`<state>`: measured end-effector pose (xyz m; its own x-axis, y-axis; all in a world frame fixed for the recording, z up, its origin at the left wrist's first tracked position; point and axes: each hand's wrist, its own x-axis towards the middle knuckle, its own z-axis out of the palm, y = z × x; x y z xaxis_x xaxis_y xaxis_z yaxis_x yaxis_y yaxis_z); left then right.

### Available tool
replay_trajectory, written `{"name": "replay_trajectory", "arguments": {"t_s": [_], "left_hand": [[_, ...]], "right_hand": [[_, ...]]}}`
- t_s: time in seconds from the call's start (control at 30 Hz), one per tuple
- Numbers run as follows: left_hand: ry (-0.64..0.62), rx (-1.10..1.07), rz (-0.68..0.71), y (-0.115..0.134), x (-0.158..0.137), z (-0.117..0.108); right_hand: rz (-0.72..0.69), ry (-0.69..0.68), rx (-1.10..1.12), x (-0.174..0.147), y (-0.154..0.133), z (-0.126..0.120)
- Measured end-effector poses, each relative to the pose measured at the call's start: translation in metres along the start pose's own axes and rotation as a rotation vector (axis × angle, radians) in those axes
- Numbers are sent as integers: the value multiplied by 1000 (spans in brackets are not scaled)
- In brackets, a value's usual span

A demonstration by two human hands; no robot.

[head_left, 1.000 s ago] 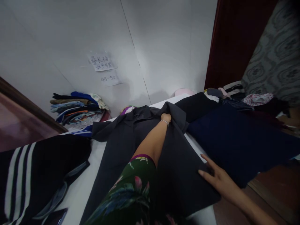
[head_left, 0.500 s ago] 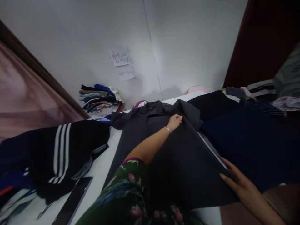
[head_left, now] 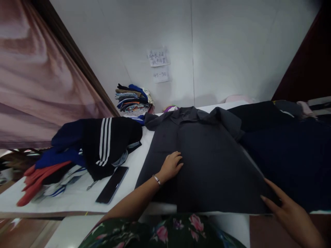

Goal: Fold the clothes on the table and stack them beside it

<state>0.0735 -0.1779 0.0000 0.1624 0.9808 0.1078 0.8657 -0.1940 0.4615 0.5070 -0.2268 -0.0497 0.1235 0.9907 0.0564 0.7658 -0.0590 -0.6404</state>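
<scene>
A dark grey jacket (head_left: 207, 151) lies spread flat on the white table (head_left: 77, 196), collar toward the wall. My left hand (head_left: 171, 166), with a bracelet at the wrist, rests palm down on the jacket's left front, fingers apart. My right hand (head_left: 281, 206) lies flat on the jacket's lower right corner at the table's front edge, fingers stretched out. Neither hand grips the cloth.
A black phone (head_left: 112, 184) lies left of the jacket. Beyond it are a black garment with white stripes (head_left: 108, 144), blue and red clothes (head_left: 41, 175), a folded stack (head_left: 133, 100) by the wall, and dark navy cloth (head_left: 289, 158) at right. A pink curtain (head_left: 38, 79) hangs left.
My left hand has drawn back from the jacket's collar area to its lower left front. The view has swung left, showing more of the table's left side. My right hand stays on the corner.
</scene>
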Motion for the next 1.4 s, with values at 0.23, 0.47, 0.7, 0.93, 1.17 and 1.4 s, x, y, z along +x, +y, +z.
{"name": "replay_trajectory", "arguments": {"t_s": [0.23, 0.47, 0.7, 0.93, 1.17, 1.4], "left_hand": [[59, -288, -265, -5, -32, 5], [-109, -697, -446, 29, -14, -2], [-92, -1190, -317, 76, 22, -60], [-110, -826, -515, 23, 14, -25], [-150, -876, -573, -4, -6, 0], [-286, -715, -524, -19, 22, -23]], "right_hand": [[-460, 125, -227, -18, -45, -2], [-770, -319, -165, -44, -149, 59], [-844, -43, -174, -38, -199, 73], [-775, -416, -374, -25, -198, 93], [-716, -566, -344, -28, -194, 99], [-801, -380, -235, -6, -232, 100]]}}
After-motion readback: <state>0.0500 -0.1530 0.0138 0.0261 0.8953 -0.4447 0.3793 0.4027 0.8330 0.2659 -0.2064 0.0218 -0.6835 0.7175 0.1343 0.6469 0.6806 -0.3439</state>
